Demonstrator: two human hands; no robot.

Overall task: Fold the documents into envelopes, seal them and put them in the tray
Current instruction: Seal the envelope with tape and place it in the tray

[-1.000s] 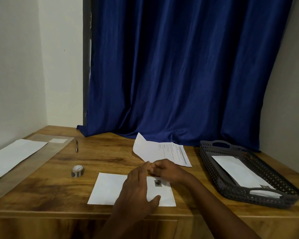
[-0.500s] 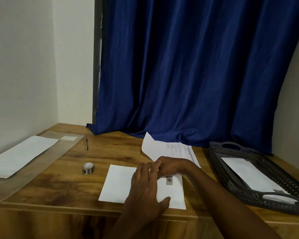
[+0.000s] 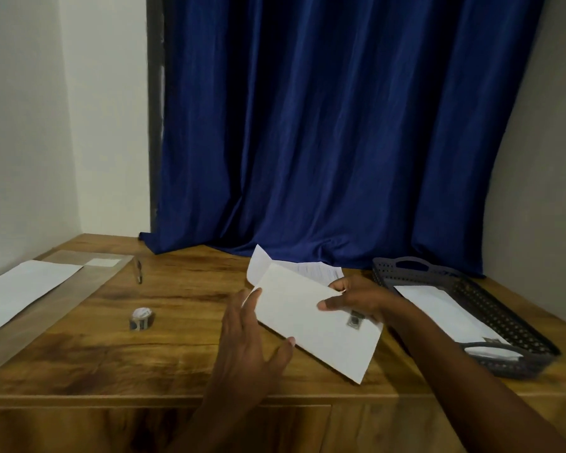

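Right hand [image 3: 356, 300] pinching envelope [image 3: 311, 318] at far right edge, thumb on front face, fingers behind. Envelope lifted off table [image 3: 183, 354], tilted, small dark seal near right end. Left hand [image 3: 252, 338] open, fingers straight, fingertip and thumb touching envelope's left edge. Behind envelope: document [image 3: 311, 273] lying partly folded, one corner raised. To right: dark tray [image 3: 517, 362] holding another white envelope [image 3: 445, 312]. To left: tape roll [image 3: 142, 318], pen [image 3: 138, 271], white sheet [image 3: 20, 294] on clear plastic at left edge. Blue curtain [image 3: 340, 125] behind.

Home desk corner, wooden desk [image 3: 177, 322], blue curtain [image 3: 324, 125]
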